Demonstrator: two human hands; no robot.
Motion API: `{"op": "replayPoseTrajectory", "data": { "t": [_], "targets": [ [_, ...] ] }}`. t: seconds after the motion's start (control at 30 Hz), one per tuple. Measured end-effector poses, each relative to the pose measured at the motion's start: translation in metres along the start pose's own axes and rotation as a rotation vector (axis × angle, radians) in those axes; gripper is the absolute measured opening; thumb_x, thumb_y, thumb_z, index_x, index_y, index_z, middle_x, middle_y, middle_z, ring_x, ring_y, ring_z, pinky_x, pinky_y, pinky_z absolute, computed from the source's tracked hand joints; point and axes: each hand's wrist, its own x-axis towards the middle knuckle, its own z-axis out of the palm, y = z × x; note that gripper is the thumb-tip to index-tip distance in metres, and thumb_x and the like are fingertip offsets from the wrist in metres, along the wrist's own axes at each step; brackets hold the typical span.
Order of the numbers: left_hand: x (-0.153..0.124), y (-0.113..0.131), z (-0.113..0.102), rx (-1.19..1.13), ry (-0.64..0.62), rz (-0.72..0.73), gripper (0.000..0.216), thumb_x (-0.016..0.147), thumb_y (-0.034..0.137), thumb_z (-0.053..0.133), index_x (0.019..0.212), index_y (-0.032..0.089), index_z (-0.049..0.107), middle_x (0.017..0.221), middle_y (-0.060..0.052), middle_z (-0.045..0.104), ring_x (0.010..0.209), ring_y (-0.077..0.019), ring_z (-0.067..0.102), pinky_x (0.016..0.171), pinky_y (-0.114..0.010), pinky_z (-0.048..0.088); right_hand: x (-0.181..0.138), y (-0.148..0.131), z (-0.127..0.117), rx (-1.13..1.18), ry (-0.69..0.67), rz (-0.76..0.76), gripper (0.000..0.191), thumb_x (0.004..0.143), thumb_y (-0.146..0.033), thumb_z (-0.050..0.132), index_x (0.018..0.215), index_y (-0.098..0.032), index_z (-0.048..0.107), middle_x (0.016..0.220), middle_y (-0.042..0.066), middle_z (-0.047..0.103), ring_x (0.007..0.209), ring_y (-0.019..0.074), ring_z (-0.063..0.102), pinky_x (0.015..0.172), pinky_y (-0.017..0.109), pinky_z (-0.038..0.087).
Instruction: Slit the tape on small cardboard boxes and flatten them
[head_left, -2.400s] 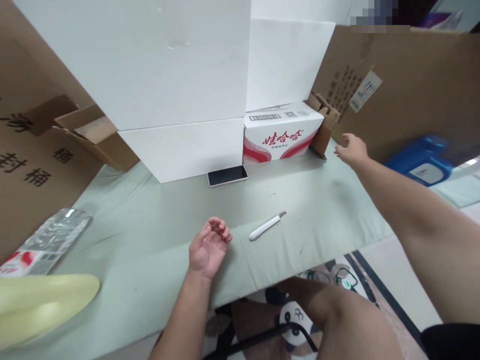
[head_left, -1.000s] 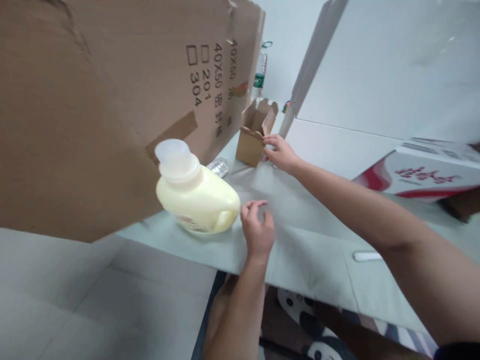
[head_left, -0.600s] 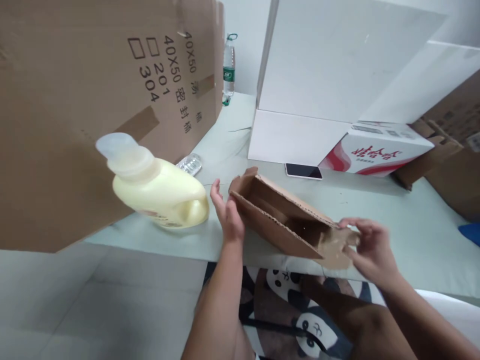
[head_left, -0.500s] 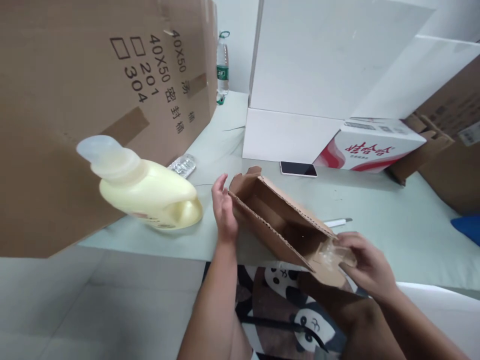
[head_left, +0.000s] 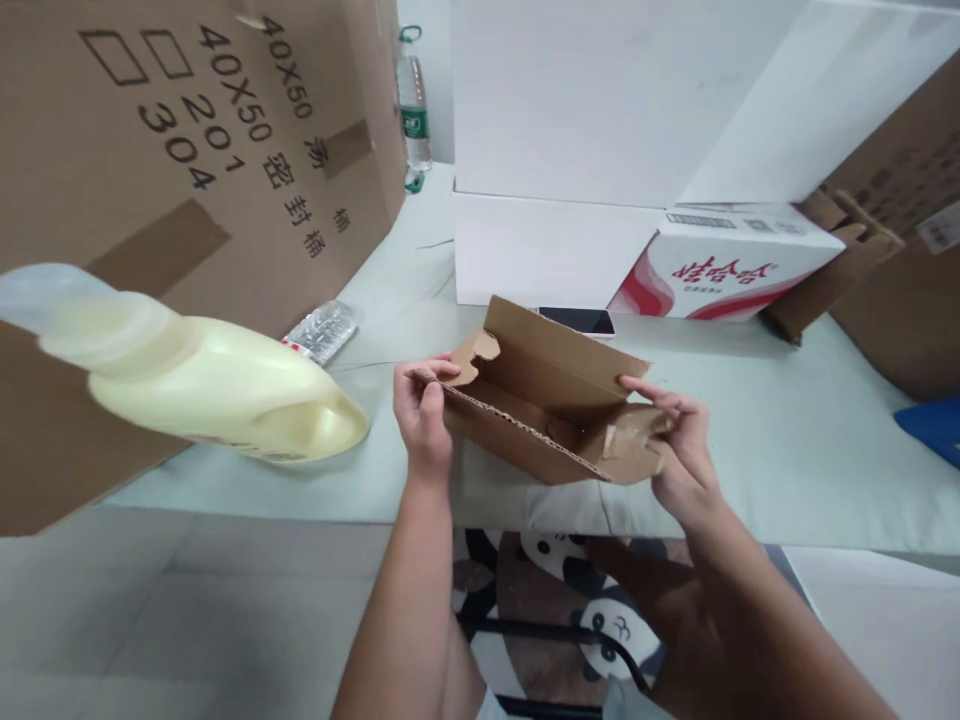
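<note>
An open brown cardboard box (head_left: 525, 445) lies tilted between my hands over the table edge, its long flaps and both end flaps spread, the hollow inside facing me. My left hand (head_left: 426, 415) grips the left end, thumb on the near wall and fingers by the end flap. At the other end, my right hand (head_left: 686, 455) holds the right end flap, which carries a strip of clear tape (head_left: 622, 440), with one finger reaching to the far flap. Left of my left hand stands a pale yellow bottle (head_left: 232, 385) with a translucent cap.
A large carton (head_left: 300, 250) stands at the left. White boxes (head_left: 555, 250) and a red-and-white printed box (head_left: 720, 270) line the back, a phone (head_left: 577, 320) in front of them. A water bottle (head_left: 415, 110) and a clear plastic packet (head_left: 326, 330) are on the table.
The far long flap of the box now stands raised, and the box has turned more level. My right hand has moved up and left, onto the end flap and far flap. The view has shifted right.
</note>
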Motion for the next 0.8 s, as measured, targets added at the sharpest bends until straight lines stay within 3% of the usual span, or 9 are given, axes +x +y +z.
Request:
{"op": "replayPoseTrajectory", "data": {
  "t": [0.07, 0.13, 0.2, 0.27, 0.37, 0.53, 0.6, 0.7, 0.8],
  "targets": [
    [0.000, -0.002, 0.005, -0.011, 0.008, -0.016, 0.019, 0.089, 0.040, 0.065, 0.082, 0.024, 0.056, 0.080, -0.001, 0.070, 0.103, -0.0242, 0.068, 0.108, -0.045, 0.044, 0.002, 0.003, 0.007, 0.039, 0.068, 0.045, 0.026, 0.099, -0.026, 0.044, 0.123, -0.031, 0.037, 0.140, 0.011, 0.062, 0.124, 0.0242, 0.063, 0.090, 0.043, 0.056],
    [-0.001, -0.002, 0.009, -0.030, 0.010, -0.036, 0.025, 0.085, 0.044, 0.066, 0.078, 0.024, 0.054, 0.076, 0.000, 0.069, 0.100, -0.0250, 0.068, 0.107, -0.045, 0.044, 0.000, 0.004, 0.010, 0.077, 0.085, 0.093, 0.033, 0.101, -0.032, 0.043, 0.132, -0.035, 0.034, 0.146, 0.010, 0.058, 0.100, 0.0211, 0.070, 0.076, 0.038, 0.059],
    [-0.002, -0.001, 0.012, -0.064, -0.005, -0.047, 0.029, 0.082, 0.049, 0.066, 0.075, 0.024, 0.051, 0.075, 0.000, 0.068, 0.100, -0.0262, 0.068, 0.107, -0.046, 0.044, -0.004, 0.004, 0.007, 0.125, 0.054, 0.125, 0.039, 0.102, -0.036, 0.047, 0.138, -0.038, 0.033, 0.155, 0.009, 0.051, 0.070, 0.0135, 0.065, 0.061, 0.033, 0.058],
    [-0.003, 0.000, 0.016, -0.096, -0.033, -0.046, 0.031, 0.081, 0.051, 0.066, 0.074, 0.024, 0.050, 0.080, -0.001, 0.068, 0.101, -0.0268, 0.067, 0.107, -0.047, 0.044, -0.006, 0.005, 0.000, 0.143, 0.010, 0.135, 0.045, 0.101, -0.038, 0.052, 0.143, -0.040, 0.036, 0.160, 0.008, 0.045, 0.058, 0.0086, 0.058, 0.056, 0.033, 0.058],
    [-0.006, -0.003, 0.023, -0.121, -0.059, -0.029, 0.031, 0.082, 0.051, 0.065, 0.074, 0.024, 0.051, 0.091, -0.003, 0.068, 0.102, -0.0262, 0.067, 0.106, -0.046, 0.045, -0.007, 0.007, -0.013, 0.044, -0.025, 0.099, 0.046, 0.099, -0.038, 0.058, 0.144, -0.036, 0.049, 0.157, 0.009, 0.048, 0.067, 0.0117, 0.062, 0.065, 0.037, 0.062],
    [-0.013, -0.012, 0.033, -0.034, -0.078, -0.073, 0.027, 0.086, 0.049, 0.068, 0.084, 0.024, 0.056, 0.105, -0.005, 0.069, 0.110, -0.0241, 0.065, 0.107, -0.041, 0.045, -0.009, 0.014, -0.021, -0.133, -0.033, 0.014, 0.025, 0.097, -0.035, 0.060, 0.119, -0.031, 0.072, 0.143, 0.011, 0.054, 0.096, 0.0231, 0.067, 0.072, 0.042, 0.062],
    [-0.015, -0.013, 0.035, 0.037, -0.073, -0.099, 0.028, 0.086, 0.049, 0.071, 0.095, 0.025, 0.059, 0.111, -0.006, 0.069, 0.112, -0.0235, 0.066, 0.107, -0.039, 0.046, -0.012, 0.019, -0.020, -0.164, 0.081, 0.023, 0.033, 0.092, -0.036, 0.068, 0.125, -0.033, 0.067, 0.143, 0.011, 0.049, 0.104, 0.0258, 0.065, 0.082, 0.047, 0.062],
    [-0.015, -0.014, 0.036, 0.131, -0.068, -0.128, 0.045, 0.083, 0.054, 0.075, 0.113, 0.025, 0.059, 0.122, -0.009, 0.066, 0.112, -0.0240, 0.067, 0.104, -0.038, 0.050, -0.016, 0.029, -0.018, -0.074, 0.164, 0.088, 0.074, 0.086, -0.041, 0.074, 0.151, -0.037, 0.038, 0.151, 0.012, 0.041, 0.125, 0.0291, 0.058, 0.099, 0.052, 0.058],
    [-0.015, -0.017, 0.036, 0.189, -0.096, -0.111, 0.057, 0.082, 0.055, 0.077, 0.127, 0.028, 0.054, 0.139, -0.011, 0.058, 0.118, -0.0251, 0.066, 0.106, -0.039, 0.049, -0.018, 0.036, -0.018, 0.049, 0.022, 0.114, 0.062, 0.095, -0.041, 0.064, 0.150, -0.035, 0.037, 0.149, 0.012, 0.050, 0.136, 0.0279, 0.055, 0.110, 0.053, 0.051]
  ]
}}
